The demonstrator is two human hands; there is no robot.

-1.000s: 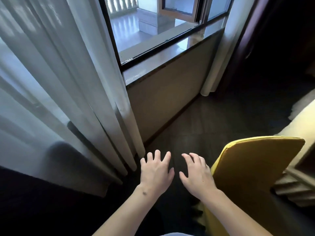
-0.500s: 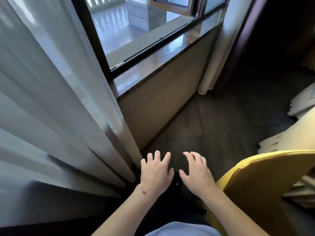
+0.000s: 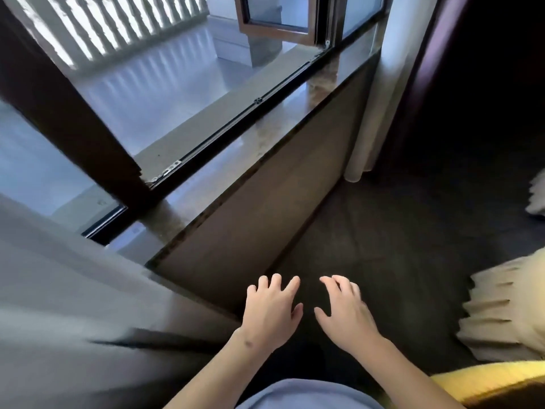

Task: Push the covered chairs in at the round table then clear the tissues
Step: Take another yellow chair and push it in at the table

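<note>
Both hands are out in front over the dark floor [image 3: 398,246], holding nothing: the left hand [image 3: 269,312] and the right hand [image 3: 345,315] have fingers loosely spread. The covered chair [image 3: 498,382], yellow-backed, sits at the lower right edge, just beside the right forearm, with pleated cream cloth [image 3: 507,308] above it. No round table or tissues are in view. The step looks like moving between chairs; next, turn right and set hands on that chair back
</note>
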